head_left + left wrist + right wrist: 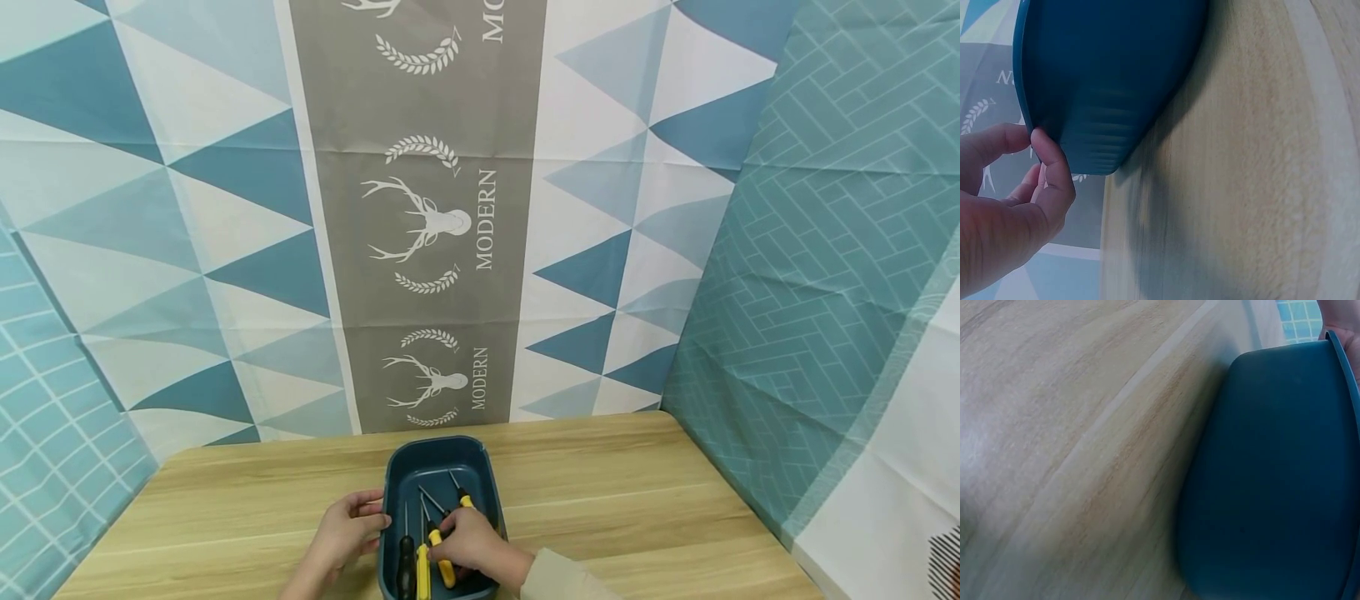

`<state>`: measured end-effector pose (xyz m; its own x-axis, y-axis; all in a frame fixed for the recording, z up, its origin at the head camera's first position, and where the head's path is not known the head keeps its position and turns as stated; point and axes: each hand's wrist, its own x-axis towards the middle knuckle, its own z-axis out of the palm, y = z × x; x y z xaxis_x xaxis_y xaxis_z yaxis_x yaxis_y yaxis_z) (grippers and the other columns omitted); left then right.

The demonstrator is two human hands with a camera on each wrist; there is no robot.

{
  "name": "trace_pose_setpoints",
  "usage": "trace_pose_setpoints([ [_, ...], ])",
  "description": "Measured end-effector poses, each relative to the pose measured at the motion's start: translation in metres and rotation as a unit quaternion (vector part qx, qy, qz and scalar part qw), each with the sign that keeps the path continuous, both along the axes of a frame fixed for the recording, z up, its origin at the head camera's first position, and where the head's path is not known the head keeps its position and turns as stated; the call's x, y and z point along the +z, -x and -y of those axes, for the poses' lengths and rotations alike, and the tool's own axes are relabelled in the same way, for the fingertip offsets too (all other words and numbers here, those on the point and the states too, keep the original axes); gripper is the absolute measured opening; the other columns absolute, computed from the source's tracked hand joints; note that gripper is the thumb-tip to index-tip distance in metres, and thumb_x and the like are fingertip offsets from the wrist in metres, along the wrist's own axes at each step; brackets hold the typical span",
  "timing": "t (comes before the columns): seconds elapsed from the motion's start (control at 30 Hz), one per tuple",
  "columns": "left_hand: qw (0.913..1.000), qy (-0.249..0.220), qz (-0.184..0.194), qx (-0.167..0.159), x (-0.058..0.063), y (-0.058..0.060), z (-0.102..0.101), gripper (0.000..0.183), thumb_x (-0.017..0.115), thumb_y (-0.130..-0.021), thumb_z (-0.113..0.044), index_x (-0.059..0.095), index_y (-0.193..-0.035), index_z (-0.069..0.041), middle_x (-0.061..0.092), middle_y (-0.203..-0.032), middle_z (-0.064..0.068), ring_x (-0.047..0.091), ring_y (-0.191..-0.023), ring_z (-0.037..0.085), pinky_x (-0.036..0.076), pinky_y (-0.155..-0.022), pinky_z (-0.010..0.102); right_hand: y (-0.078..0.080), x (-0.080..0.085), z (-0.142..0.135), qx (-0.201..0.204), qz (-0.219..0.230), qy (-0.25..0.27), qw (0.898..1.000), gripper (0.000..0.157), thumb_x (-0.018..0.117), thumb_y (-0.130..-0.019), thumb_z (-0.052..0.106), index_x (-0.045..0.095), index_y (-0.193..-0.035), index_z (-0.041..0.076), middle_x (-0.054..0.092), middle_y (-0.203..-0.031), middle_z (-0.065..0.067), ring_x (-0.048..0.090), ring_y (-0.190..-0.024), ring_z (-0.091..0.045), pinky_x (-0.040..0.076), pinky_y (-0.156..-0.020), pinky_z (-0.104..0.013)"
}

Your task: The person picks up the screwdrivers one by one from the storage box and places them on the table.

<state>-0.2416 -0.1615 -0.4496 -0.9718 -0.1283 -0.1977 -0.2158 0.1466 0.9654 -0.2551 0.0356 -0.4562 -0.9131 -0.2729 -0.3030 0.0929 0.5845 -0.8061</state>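
A dark blue plastic bin (393, 467) stands on the wooden table, with several screwdrivers lying in it. My left hand (347, 529) is at its left side; in the left wrist view, thumb and fingers (1054, 162) pinch the rim. My right hand (474, 542) is inside the bin, over a yellow-and-black screwdriver (435, 535); whether its fingers grip a handle is hidden. Left of it lie a yellow-handled screwdriver (423, 573) and a black-handled screwdriver (407, 567). Another yellow-handled screwdriver (466, 501) lies beyond the hand. The right wrist view shows the bin's outer wall (1266, 475).
The wooden table (600, 500) extends on both sides of the bin. Behind it hangs a patterned cloth (420, 292) with triangles and deer heads. A teal cloth (832, 250) borders the right side, and a light blue tiled pattern (52, 433) the left.
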Motion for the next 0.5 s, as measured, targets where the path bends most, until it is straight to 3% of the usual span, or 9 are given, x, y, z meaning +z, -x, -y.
trace_pose_setpoints([
  [0.27,1.0,0.0,-0.004,0.005,0.0003,0.0001,-0.001,0.049,0.065,-0.079,0.001,0.05,-0.125,0.008,0.058,-0.106,0.019,0.059,-0.08,0.017,0.054,-0.065,0.036,0.0018,-0.0046,0.001,0.01,-0.014,-0.012,1.0,0.03,0.076,-0.075,0.014,0.063,-0.098,0.001,0.058,-0.081,-0.005,0.059,-0.056,-0.013,0.053,-0.052,-0.029],
  [0.5,1.0,0.0,-0.002,0.002,-0.0004,0.0011,-0.0008,0.049,0.064,-0.08,0.001,0.049,-0.125,0.008,0.057,-0.106,0.02,0.059,-0.08,0.017,0.054,-0.065,0.036,0.0016,-0.007,0.0031,0.011,-0.035,-0.021,0.999,0.029,0.076,-0.074,0.01,0.063,-0.098,-0.002,0.06,-0.086,-0.008,0.06,-0.062,-0.015,0.054,-0.057,-0.034],
])
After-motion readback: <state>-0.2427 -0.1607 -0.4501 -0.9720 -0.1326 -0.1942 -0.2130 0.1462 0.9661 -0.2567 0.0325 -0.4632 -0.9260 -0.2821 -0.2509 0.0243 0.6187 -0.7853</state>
